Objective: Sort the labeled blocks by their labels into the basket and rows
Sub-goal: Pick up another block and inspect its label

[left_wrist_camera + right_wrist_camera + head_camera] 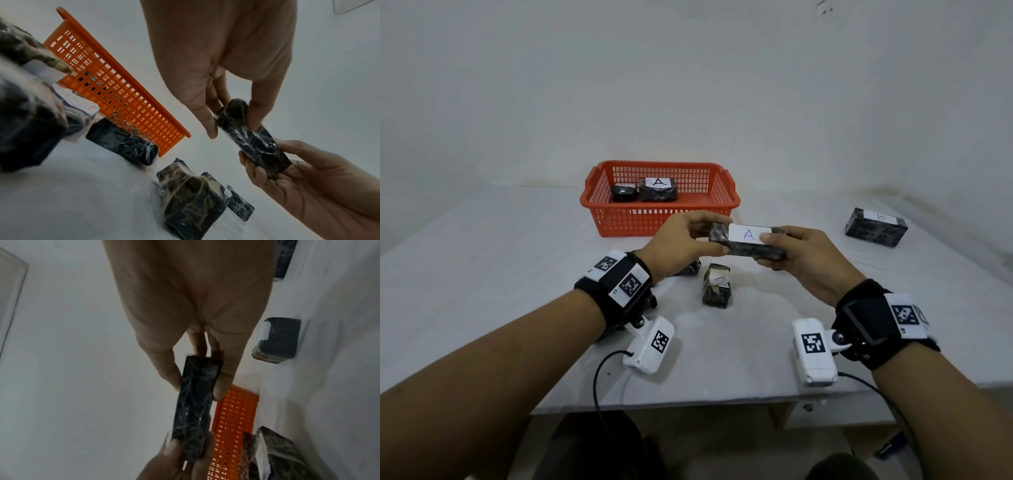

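Observation:
A dark marbled block with a white label "A" (748, 240) is held in the air in front of the orange basket (619, 222). My left hand (710, 236) pinches its left end and my right hand (770, 250) grips its right end, thumb on the label. In the left wrist view the block (252, 139) runs between both hands; in the right wrist view the same block (195, 402) shows its bare side. Two dark blocks lie in the basket, one labeled "A" (658, 190). A block labeled "B" (876, 226) sits at the right.
A wrapped block (716, 286) stands on the white table below the hands, and another block (690, 269) is partly hidden under my left wrist. The table's front edge (688, 404) runs close to my forearms. A white wall rises behind the basket.

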Available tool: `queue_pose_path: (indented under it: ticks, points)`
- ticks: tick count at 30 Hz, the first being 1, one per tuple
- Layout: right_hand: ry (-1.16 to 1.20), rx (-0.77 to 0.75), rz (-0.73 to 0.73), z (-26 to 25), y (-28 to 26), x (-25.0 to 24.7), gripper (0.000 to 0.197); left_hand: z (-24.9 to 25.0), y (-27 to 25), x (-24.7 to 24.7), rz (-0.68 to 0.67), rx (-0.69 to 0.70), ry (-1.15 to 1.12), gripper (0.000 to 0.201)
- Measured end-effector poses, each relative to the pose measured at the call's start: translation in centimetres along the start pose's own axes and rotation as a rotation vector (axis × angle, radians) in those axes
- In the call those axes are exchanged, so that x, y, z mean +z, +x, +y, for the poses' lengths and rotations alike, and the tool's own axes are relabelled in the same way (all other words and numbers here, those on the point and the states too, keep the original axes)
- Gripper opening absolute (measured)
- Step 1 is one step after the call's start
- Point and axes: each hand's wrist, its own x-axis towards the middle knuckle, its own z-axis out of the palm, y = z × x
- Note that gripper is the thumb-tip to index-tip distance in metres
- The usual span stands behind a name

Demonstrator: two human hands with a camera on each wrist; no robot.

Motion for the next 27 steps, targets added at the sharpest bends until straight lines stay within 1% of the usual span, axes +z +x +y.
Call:
queue_pose_path:
  ticks: [3,5,8,10,14,16,20,24,27]
  points:
    - [-0.020,-0.042,0.002,0.0,-0.2,-0.1,0.028,0.1,0.1,0.3,-0.055,-0.105,-0.164,0.032]
    - [-0.025,-0.058,0.008,-0.1,-0.2,-0.1,0.026,0.1,0.1,0.4,-0.046,-0.139,-0.201,0.027]
    - [-0.009,-0.042,0.032,-0.1,-0.2,0.1,0.029,0.0,0.2,0.6,-0.001,-0.124,-0.194,0.023]
    - [0.003,-0.026,0.054,-0.3,-0.2,0.3,0.027,0.0,0.2,0.7,0.018,-0.122,-0.204,0.022]
    - [-0.099,-0.031,0.064,-0.6,-0.3,0.3,0.018,-0.2,0.0,0.7,-0.004,-0.129,-0.278,0.022]
    - [-0.096,-0.027,0.059,-0.7,-0.4,0.3,0.016,-0.3,0.0,0.6,-0.013,-0.121,-0.292,0.024]
    - [-0.059,-0.039,0.033,-0.7,-0.7,1.0,0.031,-0.3,0.2,0.6,0.010,-0.108,-0.238,0.026]
    - [-0.084,-0.064,0.058,-0.5,-0.8,1.2,0.034,-0.5,0.2,0.6,-0.015,-0.106,-0.246,0.029]
    - [-0.066,-0.055,0.044,-0.5,-0.8,1.3,0.032,-0.8,0.0,0.5,0.019,-0.111,-0.230,0.027]
